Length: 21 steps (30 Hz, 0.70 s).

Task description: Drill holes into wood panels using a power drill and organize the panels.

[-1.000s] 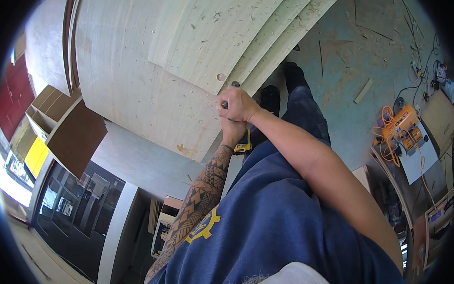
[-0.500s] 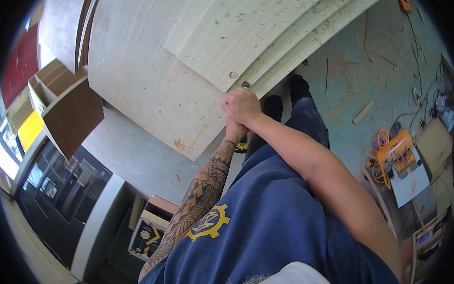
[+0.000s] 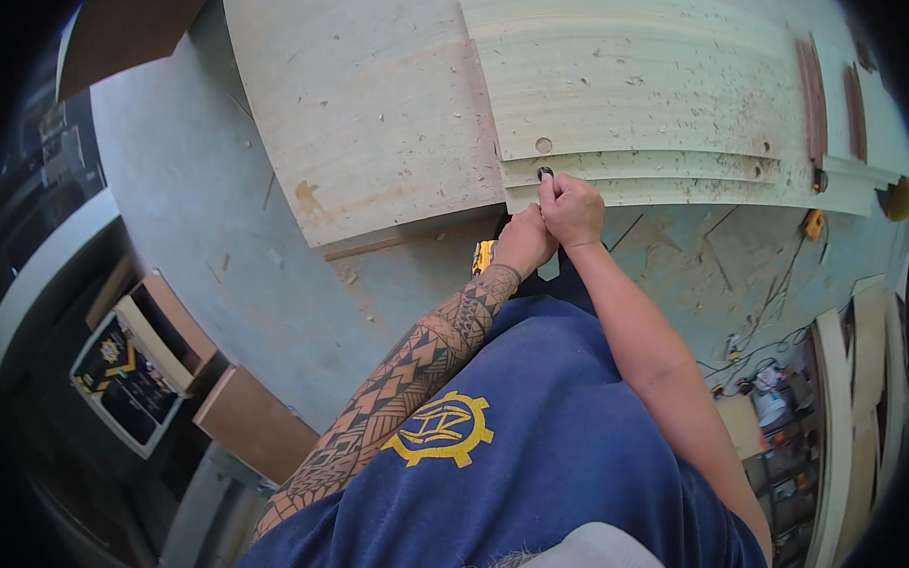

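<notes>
Both hands are meeting at the board [image 3: 641, 100] edge: right hand [image 3: 572, 210] pinching a dark knob [image 3: 545, 173], left hand [image 3: 524, 241] closing beneath it.

Bright, even daylight falls on the pale plywood panels [image 3: 380, 111], sharp at centre with soft, short shadows. Fisheye distortion bows their straight edges, and the rim darkens to black vignette, dimmest at the left.
</notes>
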Each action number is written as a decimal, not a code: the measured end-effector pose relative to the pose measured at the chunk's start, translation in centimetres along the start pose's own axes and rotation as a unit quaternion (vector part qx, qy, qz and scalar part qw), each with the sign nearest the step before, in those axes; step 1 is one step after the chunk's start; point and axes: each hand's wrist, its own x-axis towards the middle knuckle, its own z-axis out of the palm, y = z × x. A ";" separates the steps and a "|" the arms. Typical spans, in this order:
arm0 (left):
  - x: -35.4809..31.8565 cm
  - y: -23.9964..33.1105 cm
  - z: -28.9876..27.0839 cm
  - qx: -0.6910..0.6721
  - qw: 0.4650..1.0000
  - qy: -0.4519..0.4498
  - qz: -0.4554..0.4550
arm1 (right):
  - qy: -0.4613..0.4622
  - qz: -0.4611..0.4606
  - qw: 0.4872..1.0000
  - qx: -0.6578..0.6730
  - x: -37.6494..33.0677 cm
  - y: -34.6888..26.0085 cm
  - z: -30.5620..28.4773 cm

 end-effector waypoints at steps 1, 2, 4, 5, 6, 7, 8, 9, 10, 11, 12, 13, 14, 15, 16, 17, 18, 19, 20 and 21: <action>-0.1 0.3 -0.1 -0.014 1.000 0.002 0.001 | -0.005 -0.006 1.000 -0.011 -0.1 0.1 0.0; -0.3 0.6 -0.2 -0.016 1.000 -0.003 -0.010 | -0.003 -0.008 1.000 -0.010 -0.2 0.3 0.0; -0.6 0.4 -0.3 -0.026 0.999 -0.004 -0.022 | -0.005 -0.015 1.000 -0.014 -0.3 0.2 0.1; -0.5 0.5 -0.2 -0.022 0.999 -0.002 -0.028 | -0.007 -0.014 1.000 -0.003 -0.3 0.3 0.1; -0.5 0.5 -0.1 -0.016 0.999 0.000 -0.035 | -0.009 -0.012 1.000 0.008 -0.3 0.2 0.0; -0.6 0.4 -0.2 -0.022 0.999 0.000 -0.034 | -0.012 -0.014 1.000 0.003 -0.3 0.1 0.1; -0.6 0.3 -0.3 -0.020 0.999 -0.003 -0.034 | -0.015 -0.009 1.000 -0.001 -0.4 0.0 0.1; -0.5 -0.2 -0.1 -0.017 0.999 -0.004 -0.035 | -0.019 -0.005 1.000 -0.004 -0.4 -0.2 0.3; -0.4 -0.7 0.0 -0.019 0.999 -0.003 -0.035 | -0.021 -0.006 1.000 -0.005 -0.3 -0.5 0.5; -0.3 -1.3 0.0 -0.015 1.000 0.002 -0.023 | -0.018 -0.020 1.000 -0.015 -0.3 -0.8 0.8; -0.1 -1.0 -0.3 -0.010 1.000 0.002 -0.007 | -0.012 -0.030 0.999 -0.027 -0.2 -0.8 0.9; 0.0 -0.7 -0.6 -0.010 1.000 -0.002 -0.004 | -0.010 -0.027 0.999 -0.029 -0.1 -0.9 0.9; 0.0 -0.4 -0.9 -0.029 1.000 -0.011 -0.002 | -0.016 -0.029 0.999 -0.038 0.0 -0.9 1.0; -0.2 -0.3 -1.1 -0.047 0.999 -0.021 -0.001 | -0.021 -0.030 0.998 -0.046 -0.1 -1.0 1.0; 0.0 -0.1 -1.2 -0.044 0.999 -0.028 0.002 | -0.018 -0.024 0.998 -0.047 0.0 -1.0 1.0; 0.1 0.2 -1.3 -0.028 0.999 -0.039 -0.011 | -0.017 -0.030 0.998 -0.047 0.2 -0.8 0.8; 0.4 0.5 -1.1 -0.010 0.998 -0.053 -0.020 | -0.014 -0.035 0.998 -0.048 0.4 -0.6 0.5; 0.5 0.3 -0.8 -0.011 0.998 -0.051 -0.025 | -0.006 -0.027 0.998 -0.052 0.5 -0.6 0.4; 0.7 0.1 -0.4 -0.007 0.998 -0.059 -0.016 | -0.008 -0.036 0.998 -0.044 0.5 -0.7 0.3; 0.9 0.0 -0.2 0.013 0.998 -0.055 0.000 | -0.007 -0.040 0.998 -0.039 0.4 -0.8 0.3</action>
